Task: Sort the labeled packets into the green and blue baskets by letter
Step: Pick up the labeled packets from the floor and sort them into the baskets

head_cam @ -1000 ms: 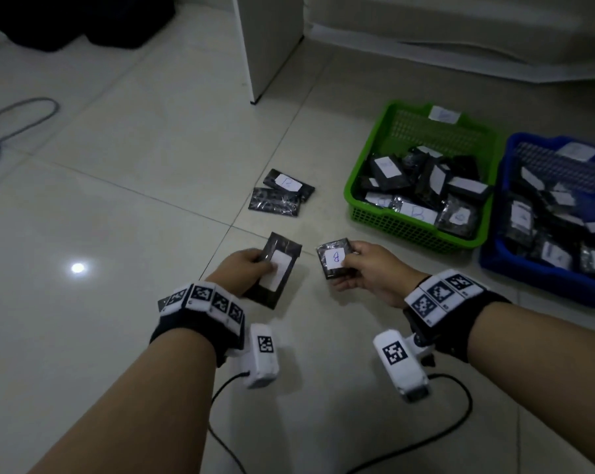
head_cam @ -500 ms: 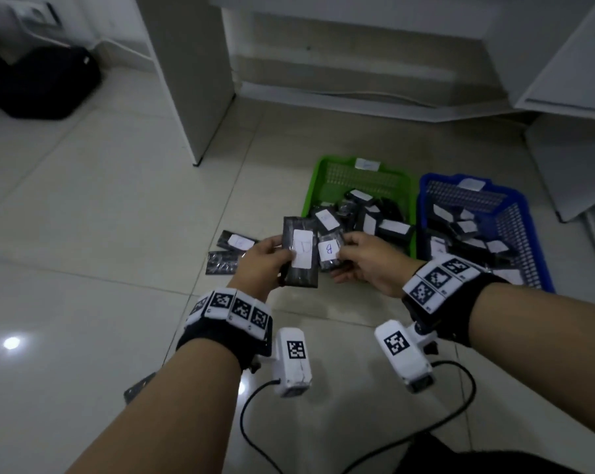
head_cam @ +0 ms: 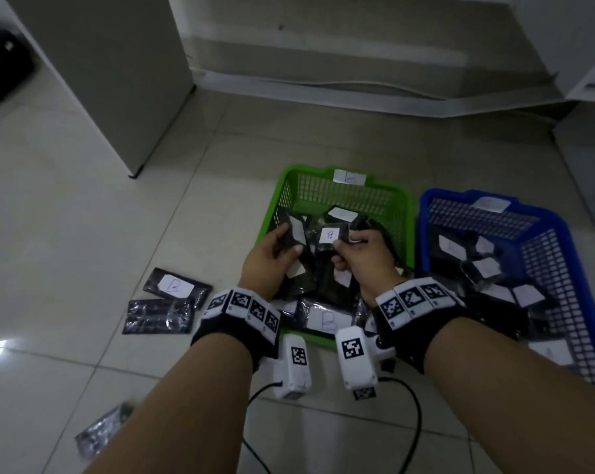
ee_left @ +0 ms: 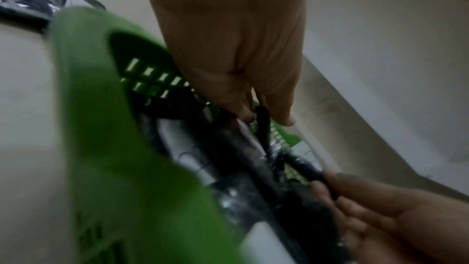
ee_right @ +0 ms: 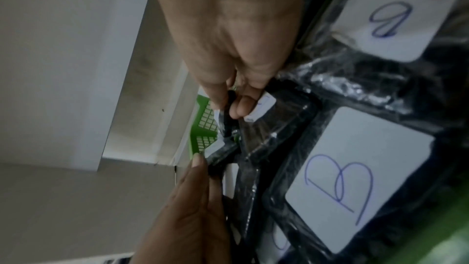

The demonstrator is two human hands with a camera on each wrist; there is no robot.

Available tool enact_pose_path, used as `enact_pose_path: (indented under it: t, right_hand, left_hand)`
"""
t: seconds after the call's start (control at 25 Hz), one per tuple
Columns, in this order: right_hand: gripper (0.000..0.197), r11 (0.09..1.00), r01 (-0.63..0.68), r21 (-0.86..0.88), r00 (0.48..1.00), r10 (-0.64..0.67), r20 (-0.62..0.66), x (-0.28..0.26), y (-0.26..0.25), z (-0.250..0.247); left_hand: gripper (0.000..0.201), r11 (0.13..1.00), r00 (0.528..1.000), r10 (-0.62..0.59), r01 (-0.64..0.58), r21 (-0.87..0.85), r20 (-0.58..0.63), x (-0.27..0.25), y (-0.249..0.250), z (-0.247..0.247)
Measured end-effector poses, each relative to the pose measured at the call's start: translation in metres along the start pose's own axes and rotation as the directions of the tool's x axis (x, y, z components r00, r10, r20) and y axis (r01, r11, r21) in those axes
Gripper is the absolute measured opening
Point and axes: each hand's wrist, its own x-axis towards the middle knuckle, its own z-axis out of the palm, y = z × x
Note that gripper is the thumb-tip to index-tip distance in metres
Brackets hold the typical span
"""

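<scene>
Packets: two are held over the green basket [head_cam: 396,213], one per hand; both baskets are already well filled w/ dark packets bearing white labels.
L hand [head_cam: 272,254]: fingers and thumb are curled round a long dark packet [head_cam: 291,234]; its white label faces up, but the letter can't be read.
R hand [head_cam: 361,254]: a smaller packet [head_cam: 330,237] is pinched betw. thumb and fingertips at its edge; the label reads B.
Green basket tag: a white tag is fixed at the far rim; the letter looks like B, though blurred. The packets inside that can be read show B.
Blue basket [head_cam: 562,254]: sits just right of the green one, touching or nearly so; labels inside are too small to read.
Floor leftovers: a B packet [head_cam: 176,287] and a label-down packet [head_cam: 159,316] lie left of the green basket; another [head_cam: 104,429] is seen nearer, by the left forearm.
Handling (judged): packets are prob. light, thin, flexible, w/ glossy crinkled film, so likely slippery; flat contents are assumed, not fragile.
Where to grip (judged): best taken at an edge or corner w/ a thumb-finger pinch, label kept upward so the letter can be checked before release.
Risk (judged): the film could slip from a light pinch; a drop from low over the pile should be enough.
</scene>
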Motion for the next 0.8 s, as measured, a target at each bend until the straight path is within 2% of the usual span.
enact_pose_path:
  t: [0.08,0.16,0.28,0.36,0.48,0.52,0.6,0.68,0.72,0.8]
  right_hand:
    - [0.02,0.996,0.027,-0.084,0.998,-0.032,-0.06,0.01,0.009,0.005]
    - [0.026,0.977,0.059,-0.204,0.992,-0.079,-0.095,0.015,0.014,0.01]
    - [0.031,0.951,0.078,-0.3,0.991,-0.108,-0.083,0.016,0.015,0.015]
    - [0.024,0.943,0.051,-0.328,0.994,-0.078,-0.071,0.02,0.013,0.013]
    - [0.01,0.869,0.113,-0.483,0.988,-0.151,-0.042,0.017,0.008,0.017]
    - [0.015,0.82,0.158,-0.55,0.981,-0.194,-0.006,0.012,0.006,0.022]
    - [0.025,0.71,0.281,-0.646,0.952,-0.29,0.095,-0.007,0.003,0.038]
    - [0.03,0.608,0.374,-0.7,0.917,-0.354,0.182,-0.031,-0.001,0.057]
    - [0.032,0.554,0.412,-0.723,0.9,-0.369,0.231,-0.043,-0.003,0.065]
    - [0.036,0.465,0.541,-0.701,0.833,-0.411,0.37,-0.064,-0.001,0.089]
  left_hand:
    - [0.051,0.989,0.998,0.059,-0.059,0.133,0.004,0.004,-0.014,0.001]
    - [0.051,0.94,0.984,0.176,-0.177,0.292,0.029,0.007,-0.023,0.002]
    - [0.051,0.899,0.974,0.213,-0.224,0.376,0.071,0.014,-0.026,0.004]
    - [0.049,0.928,0.985,0.149,-0.169,0.333,0.087,0.015,-0.021,0.005]
    - [0.046,0.999,0.994,-0.004,-0.001,0.049,0.107,0.002,-0.005,-0.003]
    - [0.043,0.999,0.995,-0.014,0.017,-0.028,0.096,-0.005,0.0,-0.011]
    - [0.033,0.987,1.0,0.011,-0.007,-0.159,0.024,-0.022,0.001,-0.038]
    - [0.023,0.98,0.998,0.009,-0.021,-0.199,-0.064,-0.04,-0.01,-0.07]
    - [0.021,0.988,0.993,0.005,-0.023,-0.153,-0.118,-0.048,-0.018,-0.085]
    - [0.024,0.994,0.965,0.019,0.009,0.105,-0.263,-0.063,-0.043,-0.122]
